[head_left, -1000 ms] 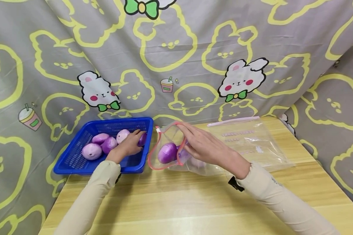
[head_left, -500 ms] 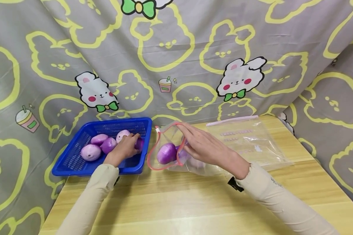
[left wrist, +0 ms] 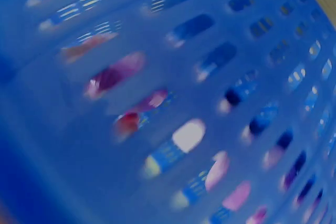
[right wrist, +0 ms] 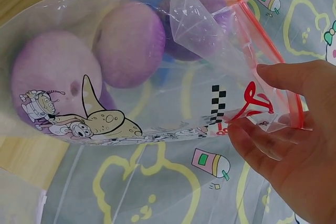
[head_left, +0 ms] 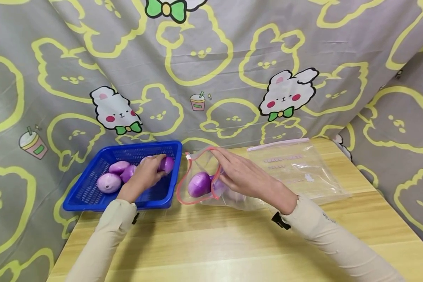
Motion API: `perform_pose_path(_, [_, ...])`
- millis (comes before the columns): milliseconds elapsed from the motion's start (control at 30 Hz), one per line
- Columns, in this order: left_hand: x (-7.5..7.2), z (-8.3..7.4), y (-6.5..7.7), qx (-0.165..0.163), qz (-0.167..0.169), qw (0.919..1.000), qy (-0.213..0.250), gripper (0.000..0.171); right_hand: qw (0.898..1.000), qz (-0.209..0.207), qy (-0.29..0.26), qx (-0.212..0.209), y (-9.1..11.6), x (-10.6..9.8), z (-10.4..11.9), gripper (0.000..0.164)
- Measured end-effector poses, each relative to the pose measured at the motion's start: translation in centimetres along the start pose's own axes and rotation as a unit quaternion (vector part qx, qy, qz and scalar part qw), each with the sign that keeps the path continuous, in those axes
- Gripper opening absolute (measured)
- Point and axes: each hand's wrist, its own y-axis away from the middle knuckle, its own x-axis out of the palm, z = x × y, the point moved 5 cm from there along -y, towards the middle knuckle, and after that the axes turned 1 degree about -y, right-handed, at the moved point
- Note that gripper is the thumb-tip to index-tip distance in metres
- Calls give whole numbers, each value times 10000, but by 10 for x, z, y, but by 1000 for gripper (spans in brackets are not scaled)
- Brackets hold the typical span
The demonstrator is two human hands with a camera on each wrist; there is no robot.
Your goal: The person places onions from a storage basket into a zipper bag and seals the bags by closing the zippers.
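In the head view my left hand [head_left: 146, 176] is inside the blue basket [head_left: 88, 205], its fingers and thumb gripping a purple onion [head_left: 167, 165] at the right end. Several other onions [head_left: 109, 183] lie left of that hand, partly covered by it. My right hand [head_left: 244, 176] pinches the red-edged mouth of a clear zip bag [head_left: 232, 201], which lies on its side with its mouth spread towards the basket. A purple onion [head_left: 199, 184] shows in the opening. Through the printed plastic, the right wrist view shows more onions [right wrist: 131, 43]. Only the slotted basket wall [left wrist: 68, 145] fills most of the left wrist view.
A flat clear bag [head_left: 292, 168] with a pale pink zip strip lies right of my right hand. Everything stands on a wooden table [head_left: 211, 243]. Behind it hangs a grey patterned curtain [head_left: 232, 47], close to the basket and bags.
My left hand has drawn the purple onion up slightly from the basket's right end, and more of the onion shows. My right hand and the zip bag have stayed in place.
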Motion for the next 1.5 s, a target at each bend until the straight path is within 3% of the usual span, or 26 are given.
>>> perform_pose_path(233, [-25, -9, 10, -111, -599, 9981, -13, 61, 10000, 40, -14, 28, 0, -1, 0, 67])
perform_pose_path(467, [-39, -23, 21, 174, -1225, 9923, 31, 62, 10000, 62, 5, 60, 0, -1, 0, 68])
perform_pose_path(633, [-47, -34, 30, 374, -1497, 9879, 184, 63, 9999, 64, -16, 77, -1, -1, 0, 69])
perform_pose_path(933, [-63, -63, 46, 577, -1632, 9829, 628, 68, 10000, -11, -38, 80, -3, -1, 0, 69])
perform_pose_path(1167, [-73, -90, 57, 882, -1846, 9762, 724, 72, 9999, -2, -66, 127, -5, 0, -1, 69])
perform_pose_path(1333, [-76, -110, 62, 1244, -1939, 9704, 721, 76, 9999, -56, -40, 96, -6, -1, -1, 68])
perform_pose_path(1500, [-74, -125, 64, 1387, -1825, 9701, 795, 77, 9999, -11, -23, 146, -6, -1, -1, 69])
